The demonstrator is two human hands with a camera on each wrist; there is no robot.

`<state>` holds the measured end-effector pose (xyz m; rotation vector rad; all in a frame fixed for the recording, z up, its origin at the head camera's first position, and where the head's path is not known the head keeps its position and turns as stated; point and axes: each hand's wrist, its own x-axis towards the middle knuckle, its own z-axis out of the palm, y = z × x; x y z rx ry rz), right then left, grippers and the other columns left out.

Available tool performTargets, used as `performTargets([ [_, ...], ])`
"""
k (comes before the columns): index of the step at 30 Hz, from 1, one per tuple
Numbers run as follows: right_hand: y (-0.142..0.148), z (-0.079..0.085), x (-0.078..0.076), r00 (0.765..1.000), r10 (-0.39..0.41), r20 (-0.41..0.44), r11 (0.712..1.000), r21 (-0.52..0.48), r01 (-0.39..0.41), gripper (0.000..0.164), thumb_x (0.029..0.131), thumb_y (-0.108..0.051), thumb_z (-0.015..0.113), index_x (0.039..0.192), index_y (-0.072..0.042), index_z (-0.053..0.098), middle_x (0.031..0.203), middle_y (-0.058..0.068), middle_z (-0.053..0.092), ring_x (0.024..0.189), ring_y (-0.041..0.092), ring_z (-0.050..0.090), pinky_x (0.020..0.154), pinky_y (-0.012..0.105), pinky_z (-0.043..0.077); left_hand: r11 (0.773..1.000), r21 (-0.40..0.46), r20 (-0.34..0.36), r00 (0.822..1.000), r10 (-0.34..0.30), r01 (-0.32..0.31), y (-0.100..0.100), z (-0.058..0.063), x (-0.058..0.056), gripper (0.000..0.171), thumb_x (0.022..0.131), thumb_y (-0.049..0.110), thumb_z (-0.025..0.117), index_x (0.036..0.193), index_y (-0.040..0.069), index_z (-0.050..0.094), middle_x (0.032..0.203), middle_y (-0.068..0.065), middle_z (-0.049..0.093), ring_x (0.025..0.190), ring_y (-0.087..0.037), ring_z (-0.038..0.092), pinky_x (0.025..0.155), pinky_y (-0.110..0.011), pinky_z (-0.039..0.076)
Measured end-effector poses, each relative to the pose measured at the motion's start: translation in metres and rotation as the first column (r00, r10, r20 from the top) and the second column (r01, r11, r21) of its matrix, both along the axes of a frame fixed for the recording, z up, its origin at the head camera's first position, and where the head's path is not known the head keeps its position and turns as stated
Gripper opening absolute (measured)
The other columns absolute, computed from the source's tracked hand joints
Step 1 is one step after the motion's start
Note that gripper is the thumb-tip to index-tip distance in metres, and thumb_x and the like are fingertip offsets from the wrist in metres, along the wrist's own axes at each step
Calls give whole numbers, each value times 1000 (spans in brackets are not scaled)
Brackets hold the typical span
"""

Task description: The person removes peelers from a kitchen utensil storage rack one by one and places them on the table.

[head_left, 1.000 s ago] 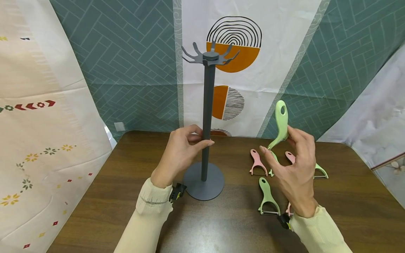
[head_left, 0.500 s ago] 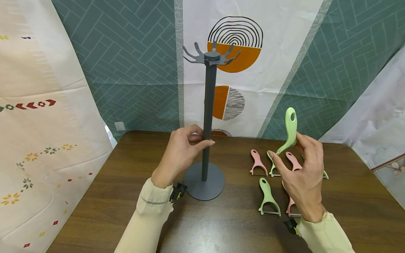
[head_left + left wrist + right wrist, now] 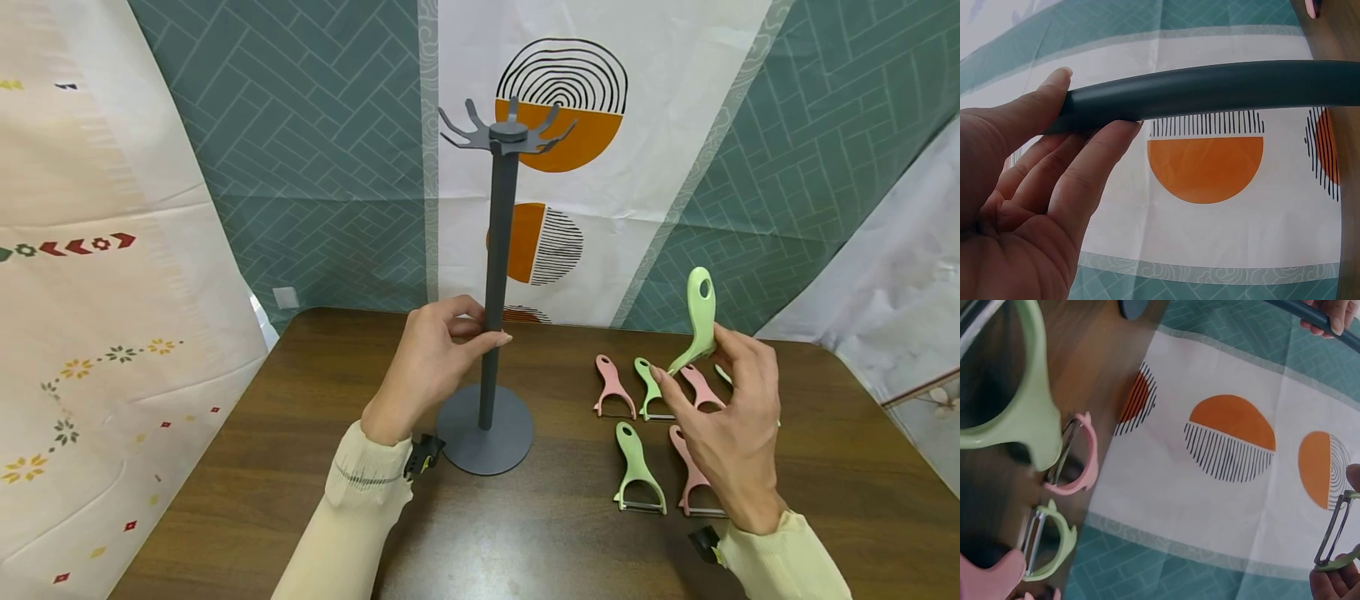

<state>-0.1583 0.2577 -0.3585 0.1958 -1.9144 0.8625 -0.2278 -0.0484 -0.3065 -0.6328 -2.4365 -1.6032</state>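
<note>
A dark grey stand has an upright pole (image 3: 501,242), a ring of hooks (image 3: 509,137) on top and a round base (image 3: 483,457). My left hand (image 3: 427,358) grips the pole's lower half between thumb and fingers; the left wrist view shows the thumb and fingertips on opposite sides of the pole (image 3: 1210,86). Raised off the table at right, a light green peeler (image 3: 702,312) is pinched in my right hand (image 3: 735,425), handle hole upward. Its bladed end (image 3: 1340,562) appears between thumb and fingers at the right wrist view's edge.
Pink and green peelers lie in two rows under and beside my right hand, including a front green peeler (image 3: 633,471) and a back pink peeler (image 3: 611,387). One back green peeler (image 3: 722,374) is mostly hidden. A patterned cloth (image 3: 585,258) hangs behind the brown table (image 3: 570,550).
My right hand has shifted right and slightly down with the green peeler, uncovering more of the peelers on the table. The left hand keeps its hold on the pole.
</note>
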Motion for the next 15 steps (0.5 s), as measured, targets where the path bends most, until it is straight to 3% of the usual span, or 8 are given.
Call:
performTargets([
  [3,3,-2,2,1000,-2,-2,1000,3,2,74,65,6,88,134,-1,63,119,18,58,118,2,47,100,10,40,1000,-3,0,1000,1,-1,1,0,0,16,86,18,83,94,10,72,90,-7,80,83,-15,77,62,-28,47],
  [7,7,-4,3,1000,6,-17,1000,8,-5,73,65,10,87,133,2,63,120,7,58,118,3,48,101,10,42,1000,-2,-1,1000,2,-2,1,-1,-1,16,86,18,83,94,10,72,90,-7,80,83,-15,77,63,-29,48],
  [12,11,-6,5,1000,1,-20,1000,21,-1,72,64,10,87,131,5,63,119,12,58,118,2,47,100,9,42,1000,0,-11,1000,2,-2,1,-1,0,16,86,18,83,93,10,72,91,-6,80,87,-14,78,67,-29,50],
  [15,11,-6,7,1000,5,-25,1000,25,-5,73,63,11,87,132,6,62,119,7,56,118,2,48,98,7,42,1000,2,-13,1000,3,-3,0,-2,0,16,86,18,84,93,10,72,92,-6,80,89,-15,78,70,-29,52],
])
